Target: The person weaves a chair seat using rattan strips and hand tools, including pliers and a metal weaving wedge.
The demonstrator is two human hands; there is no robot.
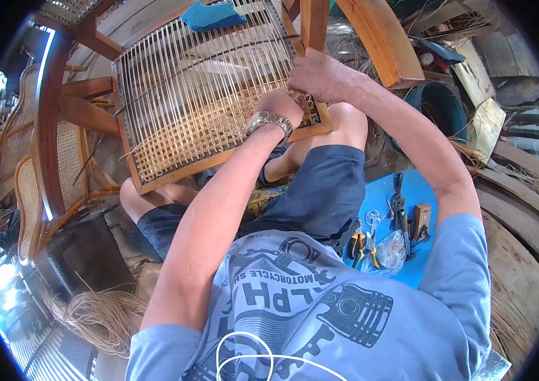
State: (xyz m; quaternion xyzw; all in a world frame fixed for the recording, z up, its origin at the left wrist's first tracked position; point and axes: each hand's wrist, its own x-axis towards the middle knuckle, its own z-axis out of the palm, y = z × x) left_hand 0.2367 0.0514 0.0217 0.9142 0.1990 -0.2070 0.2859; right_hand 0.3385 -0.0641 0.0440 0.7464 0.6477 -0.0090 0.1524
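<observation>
A wooden chair frame (231, 152) rests tilted across my knees, its seat strung with pale cane strands. The cane weave (187, 136) is crossed into a grid along the near side, while farther up the strands mostly run one way. My left hand (280, 106), with a metal watch (271, 122) at the wrist, is closed over the weave near its right edge. Beside it, my right hand (317, 75) is closed at the right rail of the frame. What the fingers of either hand pinch is hidden. A thin dark strip (244, 46) crosses the strands above.
A blue piece (212, 16) lies on the far strands. To my right, a blue surface (374, 197) holds pliers (358, 241), other tools and a plastic bag (390, 251). A bucket (438, 111) stands beyond. Coiled cane (107, 317) and cane-backed chairs (66, 159) are at left.
</observation>
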